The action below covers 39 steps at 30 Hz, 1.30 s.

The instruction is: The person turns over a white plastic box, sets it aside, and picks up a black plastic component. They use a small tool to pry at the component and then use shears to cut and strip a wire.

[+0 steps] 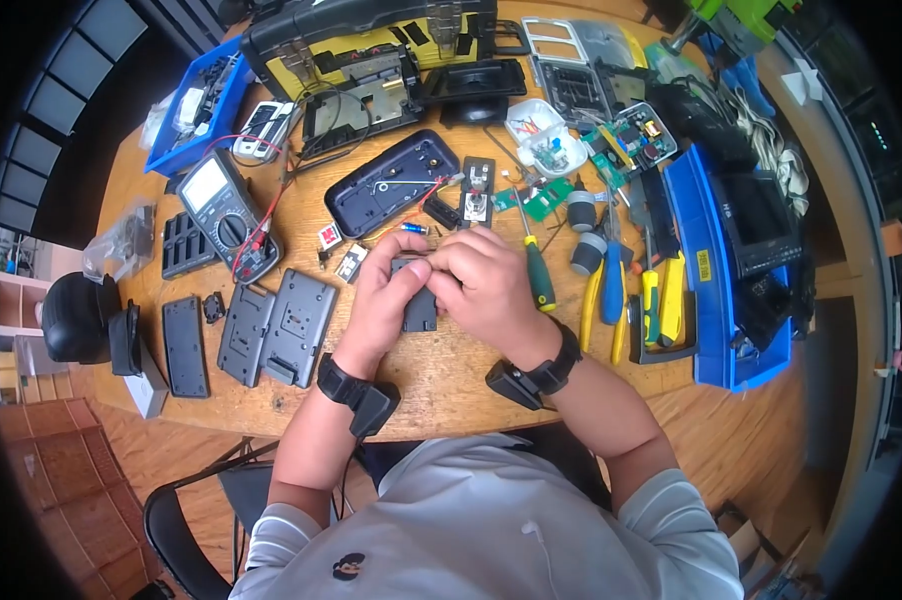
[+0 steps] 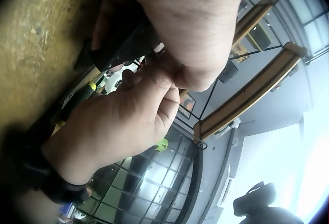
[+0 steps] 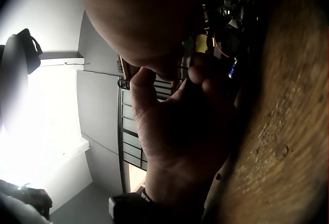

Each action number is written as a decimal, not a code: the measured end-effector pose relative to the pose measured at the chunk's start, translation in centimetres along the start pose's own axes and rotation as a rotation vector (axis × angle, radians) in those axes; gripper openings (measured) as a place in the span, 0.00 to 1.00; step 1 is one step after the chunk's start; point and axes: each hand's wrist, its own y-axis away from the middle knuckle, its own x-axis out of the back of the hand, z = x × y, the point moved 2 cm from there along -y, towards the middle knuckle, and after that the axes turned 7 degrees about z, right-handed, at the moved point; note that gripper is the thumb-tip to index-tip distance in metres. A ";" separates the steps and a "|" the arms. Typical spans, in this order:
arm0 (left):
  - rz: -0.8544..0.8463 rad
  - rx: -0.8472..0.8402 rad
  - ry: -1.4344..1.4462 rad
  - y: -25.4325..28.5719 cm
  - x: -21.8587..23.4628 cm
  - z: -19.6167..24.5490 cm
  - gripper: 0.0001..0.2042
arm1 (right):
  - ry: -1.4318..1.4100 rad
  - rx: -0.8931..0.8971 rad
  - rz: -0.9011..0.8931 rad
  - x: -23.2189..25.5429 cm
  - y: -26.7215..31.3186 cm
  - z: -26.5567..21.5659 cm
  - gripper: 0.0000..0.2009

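A dark grey flat plastic part (image 1: pixel 419 314) is held low over the table's near middle, between both hands. My left hand (image 1: pixel 373 308) grips it from the left, thumb along its upper edge. From the right, my right hand (image 1: pixel 486 292) has thumb and index finger pinched together at that upper edge, right by the left thumb. In the left wrist view the dark part (image 2: pixel 126 41) shows under the left palm, with the right hand (image 2: pixel 115 124) beyond. Shadow darkens the right wrist view, where the left hand (image 3: pixel 172 136) faces the right; the pinched fingertips hide what lies between them.
Behind the hands lies a dark blue casing (image 1: pixel 391 185) with wires. A multimeter (image 1: pixel 226 215) and grey plastic plates (image 1: pixel 276 330) sit to the left. Rightward are a green screwdriver (image 1: pixel 539 270), pliers, a cutter (image 1: pixel 673 300) and a blue bin (image 1: pixel 706 270). A toolbox (image 1: pixel 361 40) stands behind.
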 end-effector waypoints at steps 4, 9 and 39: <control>-0.024 0.028 -0.059 0.1 0.0 0.2 0.20 | -0.043 0.011 -0.017 0.2 -0.2 -0.1 0.06; -0.074 0.019 -0.043 -0.2 0.0 -0.1 0.19 | -0.047 0.053 -0.062 0.4 -0.6 -0.2 0.06; -0.240 0.147 -0.044 -0.4 1.5 0.4 0.21 | -0.066 0.058 -0.213 1.2 -0.6 -0.1 0.04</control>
